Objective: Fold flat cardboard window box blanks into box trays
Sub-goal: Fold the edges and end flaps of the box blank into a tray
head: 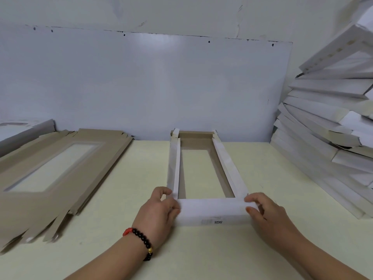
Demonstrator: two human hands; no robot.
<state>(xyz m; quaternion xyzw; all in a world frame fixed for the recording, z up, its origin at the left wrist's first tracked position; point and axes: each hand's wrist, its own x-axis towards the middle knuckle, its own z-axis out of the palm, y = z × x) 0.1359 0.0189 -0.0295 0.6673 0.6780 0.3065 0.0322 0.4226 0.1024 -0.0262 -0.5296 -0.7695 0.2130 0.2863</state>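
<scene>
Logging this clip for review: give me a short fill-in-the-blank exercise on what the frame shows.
1. Both hands grip the near end flap of the box tray, which bears the letters ____.
2. The beaded bracelet is on the ____ wrist.
3. The stack of flat blanks lies to the person's ____.

Missing: SGS; left; left

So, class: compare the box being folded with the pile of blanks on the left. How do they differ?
The box has its side walls raised; the pile of blanks lies flat. The box shows white outer faces; the pile shows brown. Both hands, left hand and right hand, grip the box; nothing touches the pile. Both have rectangular windows.
</scene>
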